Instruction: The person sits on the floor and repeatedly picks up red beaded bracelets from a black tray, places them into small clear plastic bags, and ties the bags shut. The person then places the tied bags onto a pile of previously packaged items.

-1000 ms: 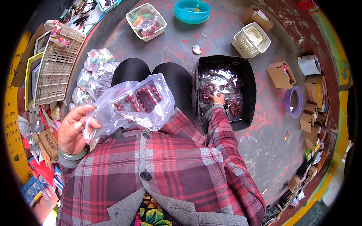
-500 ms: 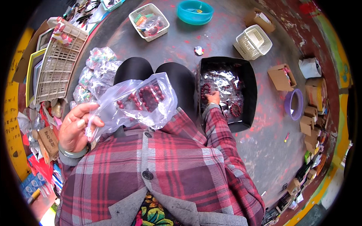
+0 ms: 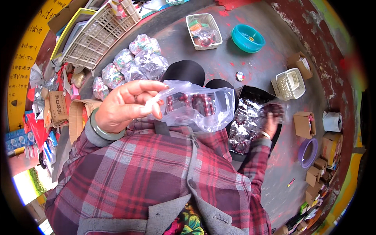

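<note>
At your far left, one big white slatted crate [image 3: 102, 37] leans near a pile of about five clear filled bags [image 3: 133, 64] on the floor. Your left hand [image 3: 124, 106] is raised, and its grip pinches one clear plastic bag [image 3: 197, 107] with dark red beads inside, in front of your chest. Past it sit one small white basket [image 3: 203, 30] with bits inside and one teal bowl [image 3: 247, 38]. Your right hand [image 3: 270, 124] reaches into one black bin [image 3: 254, 121] lined with shiny wrap, its fingers closed on a bunch of dark red beads [image 3: 273, 109]. Further right stand one empty white basket [image 3: 290, 83] and one purple bowl [image 3: 308, 152].
</note>
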{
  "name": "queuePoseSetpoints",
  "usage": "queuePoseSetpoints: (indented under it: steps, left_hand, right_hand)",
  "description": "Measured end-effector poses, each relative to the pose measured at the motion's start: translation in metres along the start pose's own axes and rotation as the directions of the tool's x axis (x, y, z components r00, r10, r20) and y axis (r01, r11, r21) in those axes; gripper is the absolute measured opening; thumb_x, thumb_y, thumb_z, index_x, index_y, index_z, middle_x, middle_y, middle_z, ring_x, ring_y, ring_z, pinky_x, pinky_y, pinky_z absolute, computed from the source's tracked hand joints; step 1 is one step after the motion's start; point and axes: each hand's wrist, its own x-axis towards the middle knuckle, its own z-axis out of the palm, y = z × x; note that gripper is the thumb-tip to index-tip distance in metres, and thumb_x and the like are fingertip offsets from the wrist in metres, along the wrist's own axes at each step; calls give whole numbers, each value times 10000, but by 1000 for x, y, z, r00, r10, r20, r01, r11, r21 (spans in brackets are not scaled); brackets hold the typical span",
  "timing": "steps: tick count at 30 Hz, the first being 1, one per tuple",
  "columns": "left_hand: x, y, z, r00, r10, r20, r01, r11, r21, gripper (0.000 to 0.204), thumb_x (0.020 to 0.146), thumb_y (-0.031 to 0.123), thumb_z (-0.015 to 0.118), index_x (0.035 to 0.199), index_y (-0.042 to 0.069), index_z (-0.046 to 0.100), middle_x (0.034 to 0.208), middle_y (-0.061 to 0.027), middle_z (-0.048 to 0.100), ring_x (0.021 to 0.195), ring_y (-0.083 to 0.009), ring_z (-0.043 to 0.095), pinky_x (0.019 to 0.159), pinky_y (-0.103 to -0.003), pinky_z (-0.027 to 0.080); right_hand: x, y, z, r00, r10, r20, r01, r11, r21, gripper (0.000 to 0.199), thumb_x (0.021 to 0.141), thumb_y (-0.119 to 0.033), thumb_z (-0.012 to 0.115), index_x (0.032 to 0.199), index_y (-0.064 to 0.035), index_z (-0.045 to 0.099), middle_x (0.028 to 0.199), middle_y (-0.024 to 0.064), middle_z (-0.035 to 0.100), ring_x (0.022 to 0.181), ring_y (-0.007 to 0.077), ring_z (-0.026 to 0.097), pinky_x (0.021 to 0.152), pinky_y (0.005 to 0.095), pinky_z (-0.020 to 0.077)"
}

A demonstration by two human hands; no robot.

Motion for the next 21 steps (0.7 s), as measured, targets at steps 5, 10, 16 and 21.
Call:
queuePoseSetpoints:
  steps: [5, 10, 16, 21]
  left_hand:
    - [5, 1, -3, 997, 69, 47, -64, 992, -105, 448, 849, 74, 525, 1261, -18, 376, 869, -87, 587, 763, -112, 552, 696, -256, 449]
    - [0, -8, 1, 992, 129, 9, -125, 975, -182, 543, 851, 41, 488, 1337, 15, 247, 1102, -165, 506, 697, -103, 557, 557, -193, 461]
    - [-10, -15, 1, 975, 211, 74, -213, 977, 19, 605, 873, 36, 402, 1395, 108, 104, 1386, -209, 242, 663, -95, 537, 556, -188, 462]
    - [-19, -17, -3, 969, 228, 95, -236, 969, 78, 605, 871, 24, 373, 1400, 115, 91, 1394, -204, 228, 635, -83, 511, 580, -197, 464]
  right_hand:
    - [-42, -192, 57, 884, -394, 250, 79, 653, 753, 380, 880, -170, 521, 1244, -114, 433, 1247, 115, 466, 1188, 293, 408, 1056, 447, 238]
    - [-121, -275, 153, 476, -680, 558, -77, 600, 796, 344, 856, -268, 551, 1168, -132, 500, 1170, 115, 503, 1129, 292, 449, 1005, 506, 286]
    - [-174, -229, 201, 350, -520, 779, 132, 851, 509, 303, 839, -172, 573, 1115, -65, 510, 1118, 200, 510, 1062, 331, 499, 886, 462, 435]
    - [-172, -232, 198, 257, -102, 961, 460, 887, -29, 275, 806, -97, 570, 1060, 8, 557, 1024, 125, 592, 942, 252, 558, 855, 336, 418]
